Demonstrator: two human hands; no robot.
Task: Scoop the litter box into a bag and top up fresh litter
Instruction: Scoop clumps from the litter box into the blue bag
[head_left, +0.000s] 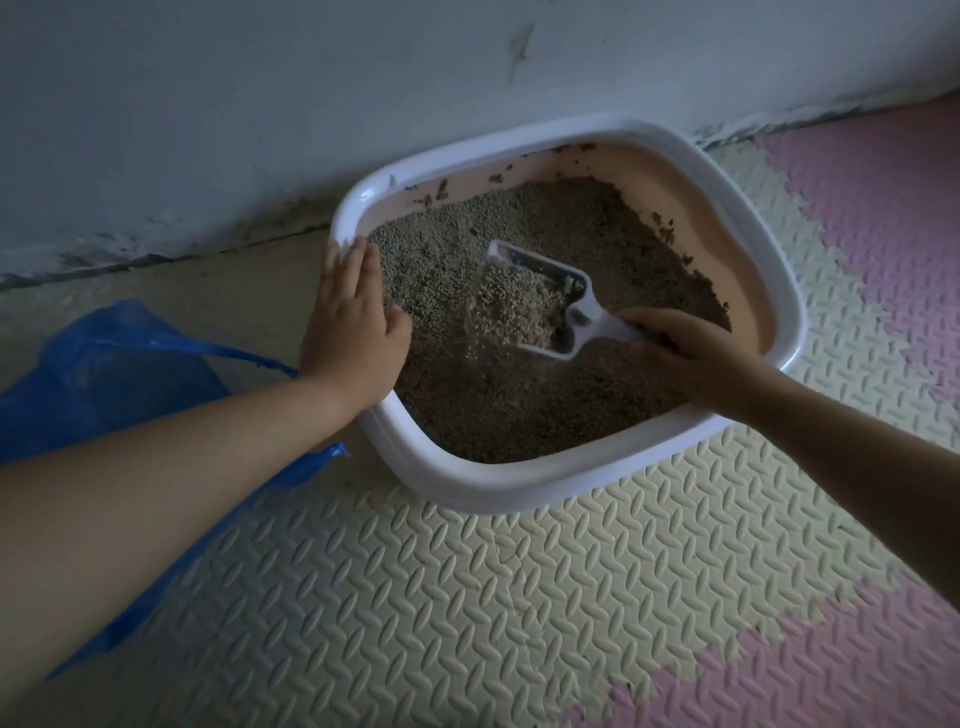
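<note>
A: Left hand (353, 322)?
B: Flat, fingers straight, pressing on left rim of litter box (519, 491). Holding nothing.
A: Right hand (688, 356)?
B: Curled round handle of white scoop (540, 306), loaded, just above litter (519, 415) inside box.
A: Bag?
B: Blue bag (119, 374) on floor, left of box, partly under left forearm.

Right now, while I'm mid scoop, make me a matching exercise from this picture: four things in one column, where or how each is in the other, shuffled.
Column one:
1. scoop
2. blue bag
3. left hand
4. litter box

Column two:
A. rests flat on the box's left rim
B. stands by the wall
C. holds litter, gripped by the right hand
D. lies on the floor, left of the box

Pairs: 1-C, 2-D, 3-A, 4-B
</note>
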